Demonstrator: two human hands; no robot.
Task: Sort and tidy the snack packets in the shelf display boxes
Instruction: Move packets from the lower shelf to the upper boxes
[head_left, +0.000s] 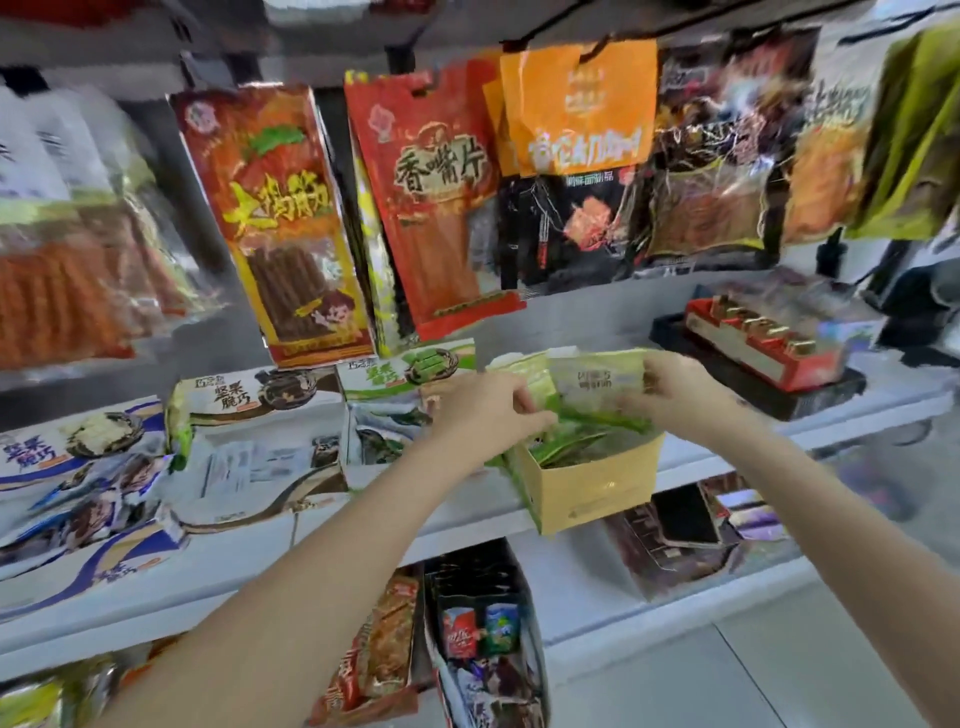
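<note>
Yellow display box (597, 486): at front edge of white shelf (467, 512). Green snack packets (592, 387): raised just above box, some inside. Left hand (483, 410): gripping packets' left edge. Right hand (675, 387): pinching packets' right edge. Red box (763, 340): right of yellow box, further back.

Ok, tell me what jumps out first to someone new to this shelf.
Both hands meet at centre: the left hand and right hand hold green snack packets over a yellow display box at the shelf edge. Above hang bright packets, notably a red stick-snack bag at upper left.
</note>
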